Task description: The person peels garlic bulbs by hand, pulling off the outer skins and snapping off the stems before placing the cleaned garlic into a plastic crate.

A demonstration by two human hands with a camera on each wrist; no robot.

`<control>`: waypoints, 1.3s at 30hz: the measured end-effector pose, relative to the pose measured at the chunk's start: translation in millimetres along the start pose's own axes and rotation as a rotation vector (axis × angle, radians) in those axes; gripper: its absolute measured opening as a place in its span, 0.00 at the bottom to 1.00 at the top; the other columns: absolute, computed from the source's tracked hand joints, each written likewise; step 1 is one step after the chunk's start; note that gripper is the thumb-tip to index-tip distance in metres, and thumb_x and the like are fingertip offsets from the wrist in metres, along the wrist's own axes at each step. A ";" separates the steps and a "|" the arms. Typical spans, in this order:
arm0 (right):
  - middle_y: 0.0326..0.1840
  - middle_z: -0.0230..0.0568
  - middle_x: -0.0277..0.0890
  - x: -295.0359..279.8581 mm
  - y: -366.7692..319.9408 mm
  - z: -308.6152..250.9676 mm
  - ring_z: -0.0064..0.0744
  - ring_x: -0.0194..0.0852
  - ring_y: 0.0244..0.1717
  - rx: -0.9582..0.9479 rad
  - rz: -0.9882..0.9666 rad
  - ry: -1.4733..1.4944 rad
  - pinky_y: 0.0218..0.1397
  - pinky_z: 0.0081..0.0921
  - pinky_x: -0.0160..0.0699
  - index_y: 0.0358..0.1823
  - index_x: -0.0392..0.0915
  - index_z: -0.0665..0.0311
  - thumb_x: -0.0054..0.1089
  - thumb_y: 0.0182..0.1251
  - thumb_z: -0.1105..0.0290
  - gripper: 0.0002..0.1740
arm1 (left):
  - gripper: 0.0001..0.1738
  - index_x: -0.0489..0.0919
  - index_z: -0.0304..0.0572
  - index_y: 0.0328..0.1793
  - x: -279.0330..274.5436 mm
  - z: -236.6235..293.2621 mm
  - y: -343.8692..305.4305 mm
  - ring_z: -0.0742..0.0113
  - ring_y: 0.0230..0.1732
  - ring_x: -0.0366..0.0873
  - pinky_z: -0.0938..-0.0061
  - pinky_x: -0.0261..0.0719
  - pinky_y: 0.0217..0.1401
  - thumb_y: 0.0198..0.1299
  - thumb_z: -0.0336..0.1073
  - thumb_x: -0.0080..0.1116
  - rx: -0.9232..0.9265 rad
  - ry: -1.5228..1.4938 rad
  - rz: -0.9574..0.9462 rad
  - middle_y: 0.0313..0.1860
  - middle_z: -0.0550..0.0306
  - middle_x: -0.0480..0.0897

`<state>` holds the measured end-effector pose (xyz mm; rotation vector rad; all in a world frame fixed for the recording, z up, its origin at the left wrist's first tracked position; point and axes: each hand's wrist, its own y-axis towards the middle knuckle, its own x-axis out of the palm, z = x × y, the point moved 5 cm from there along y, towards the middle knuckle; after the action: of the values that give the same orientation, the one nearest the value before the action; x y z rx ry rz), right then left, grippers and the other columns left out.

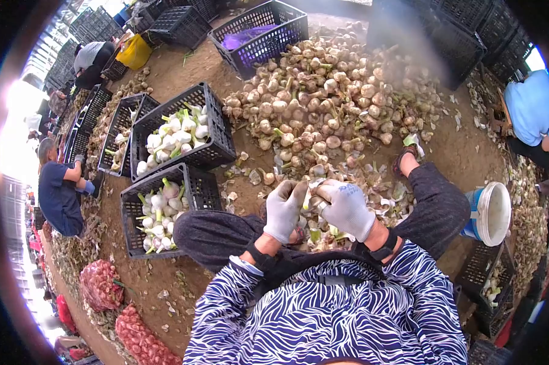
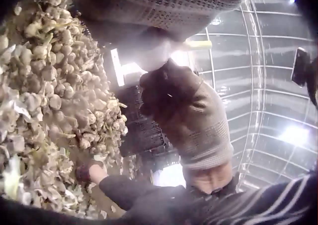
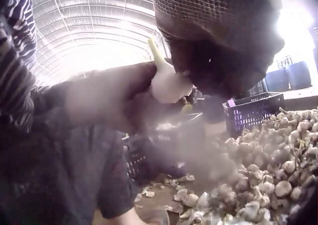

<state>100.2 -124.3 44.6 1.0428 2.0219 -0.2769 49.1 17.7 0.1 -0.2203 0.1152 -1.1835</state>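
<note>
Both hands wear pale gloves and meet in front of the body over loose skins. A white garlic bulb (image 3: pixel 169 85) with a short green stem is pinched by the left hand (image 1: pixel 286 210), its fingers bent round it. The right hand (image 1: pixel 346 208) has its fingertips on the bulb's other side, fingers curled against it. In the left wrist view the bulb (image 2: pixel 153 56) is partly hidden between the gloves, its stem pointing right. Beyond the hands lies a large heap of unpeeled garlic (image 1: pixel 323 91).
Black crates (image 1: pixel 216 146) with white bulbs stand at the left; another crate (image 1: pixel 226 52) holds purple netting. A white bucket (image 1: pixel 496 213) is at the right. Red net sacks (image 1: pixel 137 334) lie lower left. Other people sit at both sides.
</note>
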 end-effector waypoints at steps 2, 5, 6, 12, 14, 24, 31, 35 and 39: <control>0.34 0.42 0.78 -3.9 7.8 -2.2 0.47 0.79 0.40 -0.013 0.051 -0.043 0.40 0.41 0.77 0.32 0.79 0.59 0.61 0.54 0.66 0.07 | 0.14 0.80 0.35 0.34 1.6 10.6 10.3 0.85 0.26 0.64 0.84 0.63 0.26 0.67 0.39 0.59 0.024 0.117 -0.025 0.24 0.72 0.73; 0.34 0.42 0.76 -17.4 24.9 -9.3 0.49 0.78 0.38 -0.016 0.121 -0.122 0.41 0.41 0.77 0.32 0.77 0.59 0.60 0.51 0.70 0.06 | 0.15 0.80 0.36 0.34 2.6 30.2 29.3 0.85 0.24 0.65 0.84 0.64 0.25 0.66 0.42 0.61 0.012 0.263 -0.089 0.24 0.72 0.75; 0.34 0.43 0.76 -19.5 29.1 -8.0 0.50 0.78 0.38 -0.013 0.138 -0.108 0.41 0.41 0.77 0.31 0.76 0.59 0.60 0.51 0.71 0.06 | 0.16 0.80 0.36 0.35 4.9 38.9 32.6 0.84 0.25 0.67 0.83 0.66 0.26 0.66 0.44 0.61 -0.024 0.201 -0.137 0.25 0.70 0.76; 0.35 0.53 0.78 -19.1 43.5 26.9 0.58 0.77 0.39 0.253 0.170 0.329 0.41 0.41 0.76 0.36 0.78 0.67 0.56 0.59 0.72 0.07 | 0.19 0.80 0.36 0.57 4.5 61.9 52.6 0.82 0.24 0.74 0.84 0.72 0.25 0.71 0.43 0.52 -0.138 0.034 -0.231 0.32 0.66 0.82; 0.35 0.55 0.78 -27.5 41.1 28.4 0.57 0.78 0.39 0.227 0.298 0.298 0.41 0.41 0.76 0.38 0.78 0.68 0.55 0.62 0.73 0.08 | 0.26 0.68 0.34 0.71 4.3 64.5 54.7 0.68 0.52 0.80 0.74 0.81 0.52 0.68 0.35 0.52 -0.122 -0.193 -0.282 0.55 0.51 0.79; 0.34 0.39 0.80 0.9 39.4 8.5 0.30 0.78 0.30 0.328 0.228 0.846 0.32 0.28 0.78 0.41 0.79 0.67 0.57 0.66 0.73 0.06 | 0.28 0.61 0.40 0.75 4.1 36.8 80.9 0.60 0.57 0.78 0.62 0.78 0.61 0.73 0.43 0.48 -0.320 -0.671 -0.521 0.60 0.50 0.76; 0.43 0.42 0.81 -53.4 42.0 74.3 0.24 0.80 0.37 0.487 0.302 1.131 0.39 0.20 0.82 0.51 0.80 0.71 0.55 0.68 0.76 0.12 | 0.30 0.59 0.38 0.76 -35.1 53.2 95.7 0.46 0.56 0.78 0.55 0.79 0.60 0.66 0.31 0.41 -0.282 -0.892 -0.479 0.67 0.37 0.70; 0.43 0.46 0.84 16.4 44.0 51.9 0.46 0.83 0.46 0.180 -0.726 -0.334 0.53 0.40 0.78 0.54 0.81 0.53 0.63 0.59 0.51 0.24 | 0.32 0.62 0.38 0.74 -79.8 72.8 112.9 0.52 0.48 0.81 0.56 0.84 0.51 0.59 0.28 0.42 -0.127 -0.675 -0.265 0.58 0.44 0.75; 0.49 0.47 0.82 62.3 83.3 28.3 0.46 0.81 0.50 0.138 -0.424 0.031 0.55 0.37 0.78 0.56 0.79 0.58 0.64 0.59 0.51 0.27 | 0.32 0.62 0.32 0.72 -123.3 91.0 108.5 0.57 0.41 0.83 0.62 0.85 0.43 0.58 0.26 0.43 -0.001 -0.550 -0.013 0.54 0.45 0.75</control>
<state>159.8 -50.5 -6.6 0.6917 2.2661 -0.6322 119.6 181.1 60.4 -0.5394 -0.3678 -1.0983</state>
